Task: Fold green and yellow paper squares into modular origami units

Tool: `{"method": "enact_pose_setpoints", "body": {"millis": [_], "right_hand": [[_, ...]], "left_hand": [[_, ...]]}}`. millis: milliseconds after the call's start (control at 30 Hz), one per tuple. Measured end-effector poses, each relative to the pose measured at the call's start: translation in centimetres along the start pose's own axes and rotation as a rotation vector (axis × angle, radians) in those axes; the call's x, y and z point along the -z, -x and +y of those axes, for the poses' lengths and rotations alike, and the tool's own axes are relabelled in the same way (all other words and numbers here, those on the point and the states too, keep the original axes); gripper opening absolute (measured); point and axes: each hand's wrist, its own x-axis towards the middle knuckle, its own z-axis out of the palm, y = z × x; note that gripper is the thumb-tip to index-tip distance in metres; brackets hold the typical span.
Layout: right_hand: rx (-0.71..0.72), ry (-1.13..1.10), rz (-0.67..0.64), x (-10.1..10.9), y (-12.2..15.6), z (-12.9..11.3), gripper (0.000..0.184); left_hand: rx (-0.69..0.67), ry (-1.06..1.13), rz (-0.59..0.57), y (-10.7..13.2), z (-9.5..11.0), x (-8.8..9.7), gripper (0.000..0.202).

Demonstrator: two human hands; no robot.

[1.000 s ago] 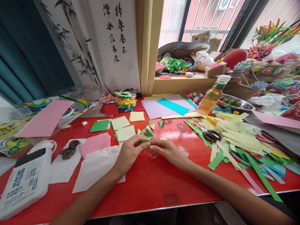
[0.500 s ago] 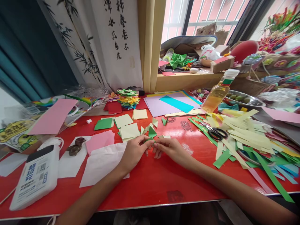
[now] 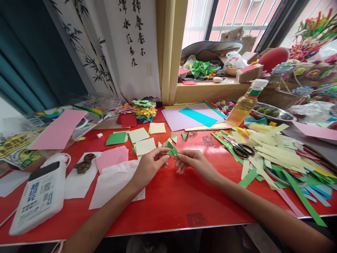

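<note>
Between my two hands is a small folded piece of green paper [image 3: 172, 152]. My left hand [image 3: 151, 165] pinches its left side between thumb and fingers. At its right corner, the fingertips of my right hand [image 3: 195, 163] are pressed together on it. Just behind lie small folded paper pieces in pale yellow and green, partly hidden by the held one. A folded green piece [image 3: 184, 136] stands a little farther back to the right. Stacks of pale yellow paper squares [image 3: 144, 147] and a green square [image 3: 116, 138] lie beyond my left hand.
Black-handled scissors [image 3: 242, 150] rest by a heap of cut paper strips [image 3: 280, 151] on the right. A bottle of yellow liquid [image 3: 240, 107] stands behind them. Pink sheets [image 3: 112, 158], a white paper [image 3: 116, 186] and a white plastic container [image 3: 39, 200] lie left on the red table [image 3: 163, 214].
The green piece now shows a wider, pointed face between my fingers. My hands have moved slightly apart, the right one shifting a little to the right.
</note>
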Motion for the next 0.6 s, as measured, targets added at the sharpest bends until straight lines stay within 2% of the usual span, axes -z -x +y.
{"method": "enact_pose_setpoints", "body": {"millis": [200, 433, 600], "right_hand": [[0.029, 0.041, -0.074, -0.4, 0.1, 0.6, 0.032], [0.042, 0.139, -0.088, -0.5, 0.3, 1.0, 0.035], [0.009, 0.168, -0.214, -0.4, 0.6, 1.1, 0.036]], "left_hand": [[0.003, -0.093, -0.037, -0.1, -0.3, -0.2, 0.025], [-0.021, -0.185, -0.043, 0.0, -0.5, -0.3, 0.029], [-0.053, -0.277, -0.108, 0.3, -0.3, -0.4, 0.028]]}}
